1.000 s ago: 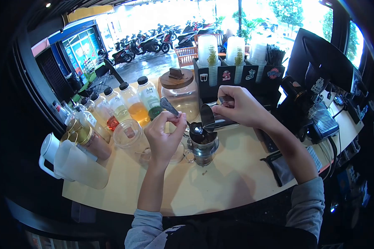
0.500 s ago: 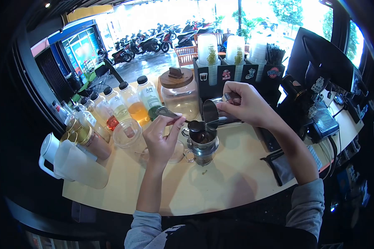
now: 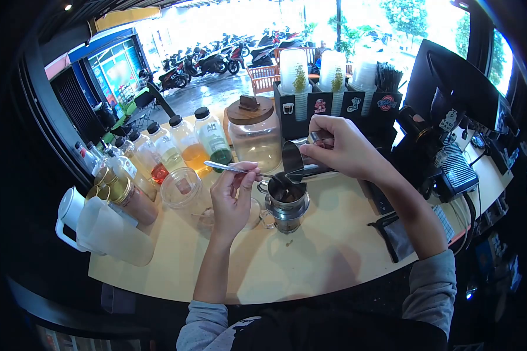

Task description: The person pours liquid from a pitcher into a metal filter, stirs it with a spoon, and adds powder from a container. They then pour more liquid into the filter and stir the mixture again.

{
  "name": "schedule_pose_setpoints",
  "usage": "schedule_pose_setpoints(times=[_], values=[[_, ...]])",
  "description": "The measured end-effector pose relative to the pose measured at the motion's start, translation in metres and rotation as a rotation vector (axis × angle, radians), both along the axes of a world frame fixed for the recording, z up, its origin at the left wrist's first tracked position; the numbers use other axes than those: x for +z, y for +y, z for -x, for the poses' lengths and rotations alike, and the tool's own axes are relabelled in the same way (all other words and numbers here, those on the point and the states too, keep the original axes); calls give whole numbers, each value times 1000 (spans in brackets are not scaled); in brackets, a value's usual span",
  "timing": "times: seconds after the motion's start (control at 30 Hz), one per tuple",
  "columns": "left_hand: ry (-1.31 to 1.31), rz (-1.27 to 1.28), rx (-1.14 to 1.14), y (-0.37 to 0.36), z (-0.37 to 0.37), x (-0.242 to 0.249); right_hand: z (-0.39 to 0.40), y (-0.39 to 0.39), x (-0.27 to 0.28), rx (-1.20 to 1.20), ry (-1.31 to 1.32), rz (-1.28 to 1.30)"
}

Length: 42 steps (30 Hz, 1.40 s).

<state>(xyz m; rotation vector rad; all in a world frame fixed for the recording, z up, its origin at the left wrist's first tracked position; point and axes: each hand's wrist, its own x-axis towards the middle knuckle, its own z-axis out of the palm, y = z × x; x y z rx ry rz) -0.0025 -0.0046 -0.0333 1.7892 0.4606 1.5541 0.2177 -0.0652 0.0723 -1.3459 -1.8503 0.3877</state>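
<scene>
Metal spoon (image 3: 223, 167) in left hand's (image 3: 233, 196) pinch, bowl-end rightward, pitcher (image 3: 310, 166) (tilted left) gripped by right hand (image 3: 341, 147)

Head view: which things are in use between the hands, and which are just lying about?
In use:
- spoon, in the left hand
- tilted metal pitcher, in the right hand
- metal cup beneath them

Seemingly just lying about:
- lidded glass jar
- row of bottles
- stacked plastic cups
- grey cloth
</scene>
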Motion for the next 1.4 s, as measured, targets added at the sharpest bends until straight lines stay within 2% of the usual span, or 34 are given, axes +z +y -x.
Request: schedule_pose_setpoints(times=[0.13, 0.53, 0.87, 1.4], values=[[-58, 106, -95, -2, 2, -3, -1, -4, 3, -10, -27, -8], [-121, 199, -112, 0, 5, -6, -3, -12, 5, -4, -4, 4], [-116, 180, -110, 2, 3, -7, 3, -9, 3, 47, 18, -7], [-96, 181, -193, 5, 0, -13, 4, -7, 3, 0, -13, -41]])
